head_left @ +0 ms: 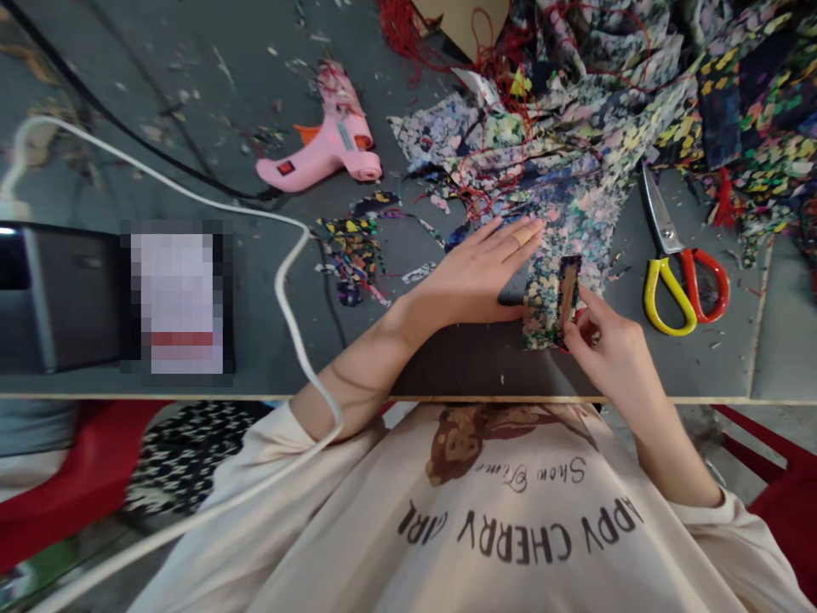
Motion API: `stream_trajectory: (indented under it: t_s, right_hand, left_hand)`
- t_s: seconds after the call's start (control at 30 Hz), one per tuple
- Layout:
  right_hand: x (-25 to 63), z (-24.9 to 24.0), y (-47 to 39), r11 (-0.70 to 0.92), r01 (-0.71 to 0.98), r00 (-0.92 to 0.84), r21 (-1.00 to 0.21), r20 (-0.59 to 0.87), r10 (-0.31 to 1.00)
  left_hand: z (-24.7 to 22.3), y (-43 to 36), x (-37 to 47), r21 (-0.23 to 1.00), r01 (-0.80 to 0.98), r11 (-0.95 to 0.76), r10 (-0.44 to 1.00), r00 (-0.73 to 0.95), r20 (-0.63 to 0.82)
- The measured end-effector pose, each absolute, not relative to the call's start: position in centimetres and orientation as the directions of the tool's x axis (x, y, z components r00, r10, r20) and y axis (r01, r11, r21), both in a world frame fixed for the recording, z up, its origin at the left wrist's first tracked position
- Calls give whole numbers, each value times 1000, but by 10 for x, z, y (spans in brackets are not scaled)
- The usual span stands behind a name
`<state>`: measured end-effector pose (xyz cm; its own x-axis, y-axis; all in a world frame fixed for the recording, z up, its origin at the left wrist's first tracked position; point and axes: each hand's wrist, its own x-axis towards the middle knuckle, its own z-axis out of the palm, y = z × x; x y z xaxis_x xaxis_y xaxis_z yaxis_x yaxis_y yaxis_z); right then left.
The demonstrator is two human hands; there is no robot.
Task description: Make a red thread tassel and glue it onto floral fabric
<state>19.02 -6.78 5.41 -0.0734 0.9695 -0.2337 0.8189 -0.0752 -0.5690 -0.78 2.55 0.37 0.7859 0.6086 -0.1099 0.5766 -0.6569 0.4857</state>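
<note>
My left hand (488, 264) lies flat with its fingers stretched out, its fingertips on a strip of floral fabric (542, 289) near the table's front edge. A ring is on one of its fingers. Between the thumb and fingers of my right hand (606, 340) is a narrow dark-edged strip (568, 294) with a brownish middle, standing over the fabric strip. What the strip is made of I cannot make out. To the right of my right hand rest scissors (667, 243) with one yellow and one red handle, their blades pointing away from me.
A pink glue gun (325, 140) lies at the upper left of the hands. Floral cloth (593, 119) with tangled red threads (476, 42) is heaped at the back. Fabric scraps (351, 251) lie left of my hand. A white cable (281, 281) crosses my left forearm.
</note>
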Motion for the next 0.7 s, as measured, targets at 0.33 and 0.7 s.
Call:
stream_trajectory:
  t_s: [0.33, 0.7]
  right_hand:
    - [183, 50, -68, -51, 832, -125, -552, -276, 953]
    - [166, 29, -69, -5, 914, -130, -406, -304, 944]
  left_hand:
    - [2, 26, -9, 492, 569, -659, 603, 791, -107]
    - [5, 27, -10, 509, 568, -647, 591, 795, -135]
